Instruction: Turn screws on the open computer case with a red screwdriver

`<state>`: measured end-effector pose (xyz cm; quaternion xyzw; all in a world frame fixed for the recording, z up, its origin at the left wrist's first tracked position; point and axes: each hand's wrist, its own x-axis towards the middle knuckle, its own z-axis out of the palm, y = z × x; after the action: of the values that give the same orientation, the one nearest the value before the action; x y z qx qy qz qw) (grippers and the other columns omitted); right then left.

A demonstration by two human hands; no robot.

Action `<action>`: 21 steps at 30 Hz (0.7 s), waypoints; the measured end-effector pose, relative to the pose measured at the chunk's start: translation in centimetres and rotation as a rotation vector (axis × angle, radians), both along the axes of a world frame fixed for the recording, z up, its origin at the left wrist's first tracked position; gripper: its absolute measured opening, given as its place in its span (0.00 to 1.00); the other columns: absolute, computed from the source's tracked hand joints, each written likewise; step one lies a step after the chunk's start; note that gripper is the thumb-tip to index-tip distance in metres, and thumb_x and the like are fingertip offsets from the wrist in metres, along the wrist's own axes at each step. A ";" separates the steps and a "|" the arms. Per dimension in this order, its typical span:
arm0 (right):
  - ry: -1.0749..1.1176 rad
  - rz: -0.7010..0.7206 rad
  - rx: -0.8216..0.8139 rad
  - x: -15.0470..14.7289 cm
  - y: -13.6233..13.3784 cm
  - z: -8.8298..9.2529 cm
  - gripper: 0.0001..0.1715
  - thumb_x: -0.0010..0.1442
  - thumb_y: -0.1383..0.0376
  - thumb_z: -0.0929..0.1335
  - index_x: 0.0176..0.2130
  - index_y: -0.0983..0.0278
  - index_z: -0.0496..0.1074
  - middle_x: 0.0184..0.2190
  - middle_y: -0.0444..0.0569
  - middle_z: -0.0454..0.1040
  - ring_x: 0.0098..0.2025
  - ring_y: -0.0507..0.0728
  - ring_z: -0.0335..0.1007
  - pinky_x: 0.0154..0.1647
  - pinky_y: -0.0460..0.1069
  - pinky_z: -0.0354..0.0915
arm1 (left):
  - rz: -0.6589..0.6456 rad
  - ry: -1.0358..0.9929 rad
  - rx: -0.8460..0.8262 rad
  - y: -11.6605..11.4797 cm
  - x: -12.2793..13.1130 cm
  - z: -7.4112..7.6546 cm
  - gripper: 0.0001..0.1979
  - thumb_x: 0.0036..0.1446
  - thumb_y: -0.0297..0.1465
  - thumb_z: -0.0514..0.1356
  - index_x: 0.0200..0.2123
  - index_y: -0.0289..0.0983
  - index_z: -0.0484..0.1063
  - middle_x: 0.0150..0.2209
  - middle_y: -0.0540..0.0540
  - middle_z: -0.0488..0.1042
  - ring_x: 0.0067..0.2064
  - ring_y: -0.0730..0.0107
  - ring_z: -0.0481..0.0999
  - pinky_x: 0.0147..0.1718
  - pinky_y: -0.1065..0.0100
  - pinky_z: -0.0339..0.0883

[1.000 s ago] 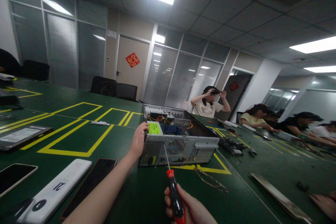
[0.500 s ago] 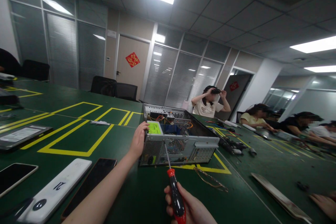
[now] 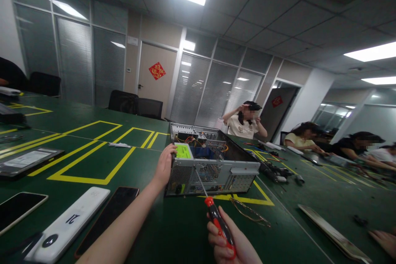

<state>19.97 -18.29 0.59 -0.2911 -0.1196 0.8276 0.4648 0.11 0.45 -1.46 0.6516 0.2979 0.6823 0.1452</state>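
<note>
An open grey computer case (image 3: 213,171) lies on the green table (image 3: 173,227), its rear panel facing me and cables showing inside. My left hand (image 3: 163,168) grips the case's near left corner beside a green-labelled power supply (image 3: 182,151). My right hand (image 3: 230,247) is closed round the red and black handle of a screwdriver (image 3: 218,222). The shaft slants up and left, and its tip rests on the rear panel near the fan grille.
A white device (image 3: 66,227) and dark phones (image 3: 108,216) lie at the near left, a flat tray (image 3: 26,160) farther left. Glasses (image 3: 249,211) and a long metal panel (image 3: 332,231) lie to the right. Several people sit along the right side; another person's hand (image 3: 383,241) rests at the right edge.
My right hand has shifted right and tilted the screwdriver more to the left, its tip still at the rear panel. The left hand stays on the case corner.
</note>
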 end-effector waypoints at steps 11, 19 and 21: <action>-0.031 0.062 -0.073 -0.6 -0.1 0.4 0.19 0.60 0.54 0.65 0.34 0.70 0.70 0.25 0.46 0.71 0.22 0.47 0.66 0.18 0.39 0.62 | -0.003 0.010 -0.005 0.0 0.0 -0.1 0.20 0.65 0.40 0.39 0.40 0.38 0.67 0.50 0.41 0.70 0.59 0.62 0.63 0.60 0.53 0.54; 0.130 0.122 0.021 0.0 0.1 0.1 0.19 0.58 0.55 0.67 0.33 0.71 0.69 0.23 0.43 0.67 0.16 0.40 0.51 0.10 0.34 0.44 | 0.005 0.002 0.007 0.1 0.1 0.0 0.19 0.65 0.39 0.40 0.40 0.38 0.67 0.50 0.41 0.70 0.59 0.62 0.64 0.60 0.53 0.55; 0.123 0.142 0.037 0.0 0.0 0.1 0.18 0.56 0.57 0.69 0.31 0.72 0.69 0.19 0.40 0.64 0.15 0.39 0.48 0.11 0.33 0.45 | 0.009 0.002 0.011 0.1 0.2 0.0 0.20 0.65 0.40 0.40 0.39 0.38 0.67 0.49 0.41 0.70 0.58 0.62 0.64 0.60 0.53 0.55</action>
<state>19.96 -18.30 0.74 -0.2219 -0.1263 0.8724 0.4168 0.28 0.53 -1.51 0.6517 0.2970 0.6840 0.1382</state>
